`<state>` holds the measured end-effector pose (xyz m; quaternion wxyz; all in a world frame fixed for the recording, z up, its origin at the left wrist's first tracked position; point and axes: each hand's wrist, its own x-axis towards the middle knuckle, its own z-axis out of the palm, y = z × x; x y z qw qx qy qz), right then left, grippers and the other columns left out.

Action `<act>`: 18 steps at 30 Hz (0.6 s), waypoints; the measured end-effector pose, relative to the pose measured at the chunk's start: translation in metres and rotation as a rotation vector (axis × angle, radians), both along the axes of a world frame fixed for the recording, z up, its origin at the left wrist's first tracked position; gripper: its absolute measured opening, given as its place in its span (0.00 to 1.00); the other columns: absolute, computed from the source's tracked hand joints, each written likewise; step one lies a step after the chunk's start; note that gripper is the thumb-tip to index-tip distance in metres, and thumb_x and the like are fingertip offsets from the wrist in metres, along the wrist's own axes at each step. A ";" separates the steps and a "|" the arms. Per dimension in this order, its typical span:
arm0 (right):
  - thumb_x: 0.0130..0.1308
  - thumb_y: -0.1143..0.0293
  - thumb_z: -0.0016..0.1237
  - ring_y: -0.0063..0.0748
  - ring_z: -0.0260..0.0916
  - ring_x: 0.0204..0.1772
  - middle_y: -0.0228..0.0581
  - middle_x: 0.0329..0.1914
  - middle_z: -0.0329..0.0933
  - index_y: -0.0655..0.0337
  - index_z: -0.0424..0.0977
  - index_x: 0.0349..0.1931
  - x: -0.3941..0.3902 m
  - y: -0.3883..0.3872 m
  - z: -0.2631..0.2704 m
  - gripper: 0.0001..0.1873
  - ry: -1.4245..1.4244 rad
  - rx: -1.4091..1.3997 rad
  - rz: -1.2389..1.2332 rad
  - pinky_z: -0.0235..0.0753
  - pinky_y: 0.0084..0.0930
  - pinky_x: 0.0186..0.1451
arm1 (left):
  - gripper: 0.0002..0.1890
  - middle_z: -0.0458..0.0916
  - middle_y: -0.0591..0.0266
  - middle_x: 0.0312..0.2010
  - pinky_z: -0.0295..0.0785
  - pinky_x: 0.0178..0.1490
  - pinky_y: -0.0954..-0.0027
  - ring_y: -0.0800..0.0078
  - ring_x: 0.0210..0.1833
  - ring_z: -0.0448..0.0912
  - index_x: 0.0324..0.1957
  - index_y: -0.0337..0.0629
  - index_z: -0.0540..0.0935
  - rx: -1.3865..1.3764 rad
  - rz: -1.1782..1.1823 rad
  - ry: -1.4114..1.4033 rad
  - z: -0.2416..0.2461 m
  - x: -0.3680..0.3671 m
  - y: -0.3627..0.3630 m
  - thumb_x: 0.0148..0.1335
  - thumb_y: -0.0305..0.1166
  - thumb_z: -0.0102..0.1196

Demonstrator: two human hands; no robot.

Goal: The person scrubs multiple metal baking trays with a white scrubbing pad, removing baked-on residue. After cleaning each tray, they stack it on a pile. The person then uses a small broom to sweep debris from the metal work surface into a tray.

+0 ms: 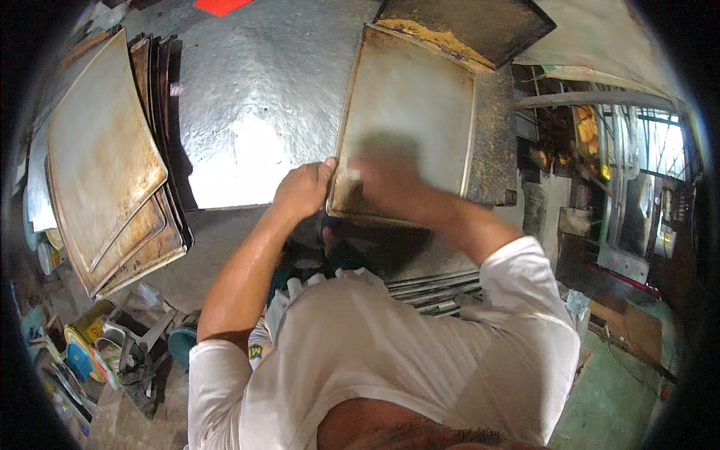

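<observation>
A rectangular metal baking tray [416, 95] with browned rims lies at the front edge of the metal-topped table [264, 67]. My left hand [304, 188] grips its left rim near the front corner, thumb on top. Over the tray's front left part is my right hand [382, 177], blurred; a small pale thing shows at its fingers, too unclear to name. Whether it holds something or touches the tray cannot be told. Behind, a darker tray [467, 25] stands askew, with yellow-brown crumbs [436, 39] along the edge between the two.
On the left, a stack of stained baking trays [107, 152] overhangs the table's front. Below it, buckets [87, 349] and other clutter stand on the floor. A red item [222, 5] lies at the back. Metal racking [613, 152] is at the right.
</observation>
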<state>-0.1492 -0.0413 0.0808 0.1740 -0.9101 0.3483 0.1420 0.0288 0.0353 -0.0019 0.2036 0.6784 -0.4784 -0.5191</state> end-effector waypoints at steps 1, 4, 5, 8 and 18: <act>0.58 0.70 0.47 0.52 0.79 0.42 0.50 0.37 0.79 0.56 0.78 0.43 0.002 -0.035 -0.021 0.12 0.026 -0.165 -0.013 0.78 0.49 0.46 | 0.22 0.83 0.40 0.34 0.74 0.48 0.47 0.41 0.43 0.81 0.41 0.40 0.84 -0.011 -0.040 -0.017 0.004 0.002 -0.001 0.71 0.48 0.45; 0.60 0.68 0.48 0.54 0.80 0.44 0.52 0.41 0.82 0.59 0.80 0.46 0.027 -0.167 -0.030 0.15 0.148 -0.213 -0.212 0.80 0.46 0.47 | 0.16 0.84 0.45 0.31 0.75 0.46 0.50 0.45 0.41 0.82 0.41 0.42 0.83 -0.003 -0.115 -0.152 0.015 -0.002 0.014 0.67 0.46 0.54; 0.60 0.68 0.49 0.55 0.81 0.43 0.53 0.40 0.82 0.60 0.80 0.47 0.026 -0.193 -0.020 0.16 0.001 -0.397 -0.186 0.79 0.49 0.47 | 0.15 0.84 0.46 0.31 0.76 0.45 0.50 0.46 0.40 0.83 0.42 0.42 0.83 -0.024 -0.095 -0.203 0.017 -0.004 0.016 0.66 0.45 0.55; 0.59 0.67 0.50 0.56 0.81 0.40 0.55 0.36 0.82 0.60 0.82 0.43 0.000 -0.258 -0.035 0.13 -0.179 -0.401 -0.465 0.78 0.49 0.46 | 0.13 0.85 0.47 0.33 0.77 0.45 0.51 0.47 0.39 0.84 0.45 0.44 0.83 -0.072 -0.111 -0.315 0.031 -0.015 0.015 0.64 0.41 0.57; 0.60 0.73 0.47 0.47 0.78 0.47 0.48 0.44 0.81 0.54 0.78 0.52 -0.141 0.091 -0.022 0.19 -0.163 -0.170 -0.098 0.78 0.46 0.49 | 0.26 0.85 0.44 0.39 0.77 0.48 0.51 0.46 0.43 0.83 0.63 0.43 0.73 -0.180 -0.124 -0.284 0.006 -0.009 -0.016 0.62 0.37 0.58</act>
